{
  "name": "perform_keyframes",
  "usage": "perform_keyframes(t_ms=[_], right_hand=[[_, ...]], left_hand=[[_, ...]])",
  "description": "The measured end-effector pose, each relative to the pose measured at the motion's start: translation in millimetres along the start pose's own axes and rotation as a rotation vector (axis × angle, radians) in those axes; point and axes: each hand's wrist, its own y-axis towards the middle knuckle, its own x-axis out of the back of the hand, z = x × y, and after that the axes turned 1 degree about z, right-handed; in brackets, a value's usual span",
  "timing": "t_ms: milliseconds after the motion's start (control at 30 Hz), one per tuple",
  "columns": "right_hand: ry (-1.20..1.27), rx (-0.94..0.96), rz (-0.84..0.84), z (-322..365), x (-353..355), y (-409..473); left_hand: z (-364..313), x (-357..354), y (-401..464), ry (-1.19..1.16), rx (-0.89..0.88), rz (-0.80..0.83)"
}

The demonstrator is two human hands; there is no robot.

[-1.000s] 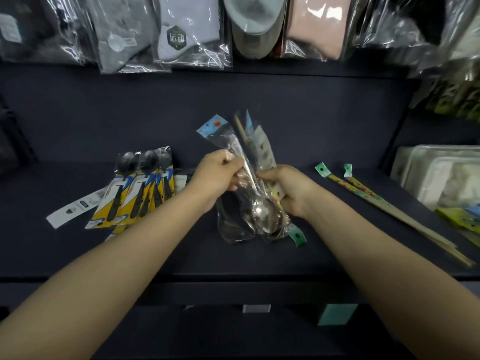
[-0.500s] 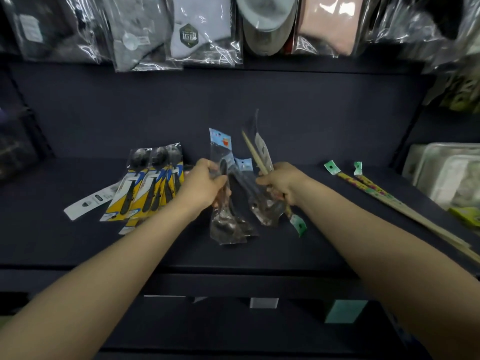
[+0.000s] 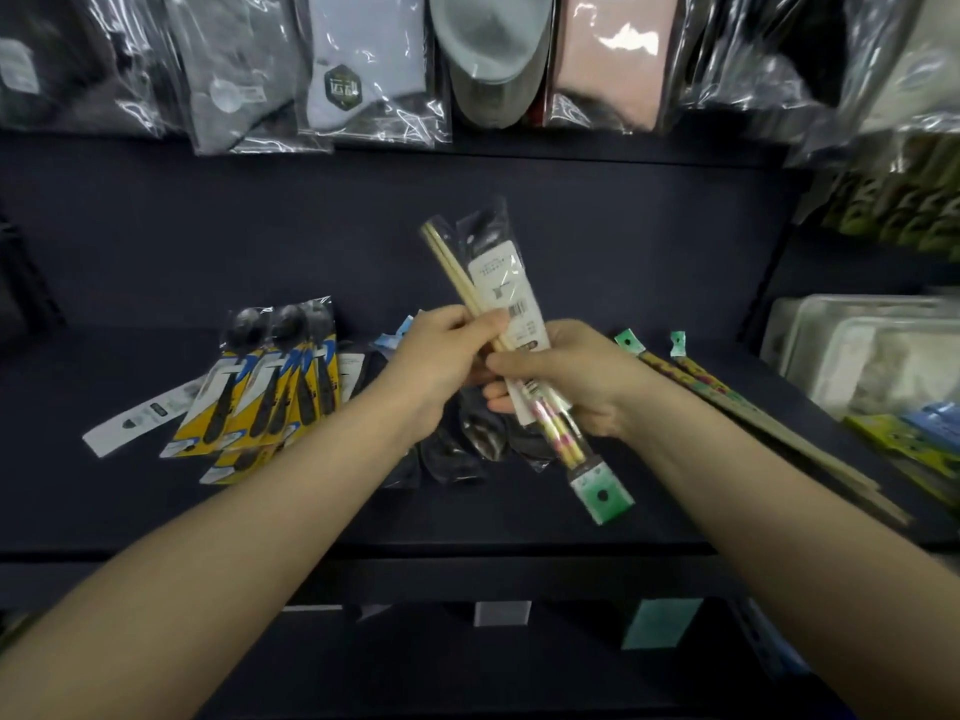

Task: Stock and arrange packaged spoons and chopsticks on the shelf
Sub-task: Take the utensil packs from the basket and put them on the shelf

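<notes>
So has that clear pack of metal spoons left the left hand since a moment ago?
Yes. The spoon pack now lies on the shelf, right of the yellow-carded spoons; the left hand grips the chopsticks pack instead.

"运动" badge on hanging sock pack [image 3: 363,70]

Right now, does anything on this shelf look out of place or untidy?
Yes. A white-label packet lies askew, sticking out to the left from under the yellow spoon packs. Clear-bagged spoons lie loosely heaped below the hands. The two chopstick packs on the right lie diagonally, not squared to the shelf edge.
</notes>
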Motion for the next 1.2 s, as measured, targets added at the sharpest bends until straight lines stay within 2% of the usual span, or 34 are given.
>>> perform_keyframes(t_ms=[100,200,267,500,633,667,733,800,900,967,1033,1133,1200], right_hand=[[-0.017,0.022,-0.048,-7.6,-1.1,2.2],[0.054,-0.045,-0.134,-11.5,-5.4,12.4],[0.035,-0.09,-0.168,-13.9,-17.2,24.5],[-0.38,-0.075,-0.133,-27.1,-93.0,86.1],[-0.781,0.116,-0.261,-23.5,-109.1,89.1],[-0.777,0.187,-0.271,-20.4,-110.1,79.2],[-0.588,0.242,-0.205,-15.4,-109.1,49.6],[-0.366,0.18,-0.033,-11.1,-101.5,16.5],[-0.328,0.176,0.044,-7.6,-78.3,-21.9],[-0.294,0.204,-0.02,-5.7,-55.7,-35.2],[-0.352,0.232,-0.137,-9.0,-26.3,-42.6],[-0.617,0.244,-0.427,-21.7,34.2,-46.7],[-0.853,0.179,-0.602,-29.2,80.5,-48.6]], left_hand=[[-5.6,5.8,-3.6,0.106,0.014,-0.05],[-7.4,33.1,-9.8,0.274,-0.07,-0.229],[-8.4,58.9,-19.3,0.251,-0.08,-0.307],[3.1,130.6,-55.5,0.397,-0.129,-0.381],[4.9,136.9,-63.3,0.222,-0.112,-0.267],[3.3,132.8,-62.7,0.161,-0.114,-0.243],[-1.1,119.1,-59.5,0.089,-0.141,-0.21],[-5.8,100.0,-53.3,0.04,-0.204,-0.193],[-12.4,60.7,-41.2,-0.077,-0.271,-0.131],[-14.2,31.0,-32.6,-0.1,-0.301,-0.072],[-12.2,4.5,-23.9,-0.027,-0.301,-0.024],[0.7,-23.9,-15.7,0.402,-0.282,0.019],[12.9,-36.3,-16.7,0.639,-0.319,0.061]])
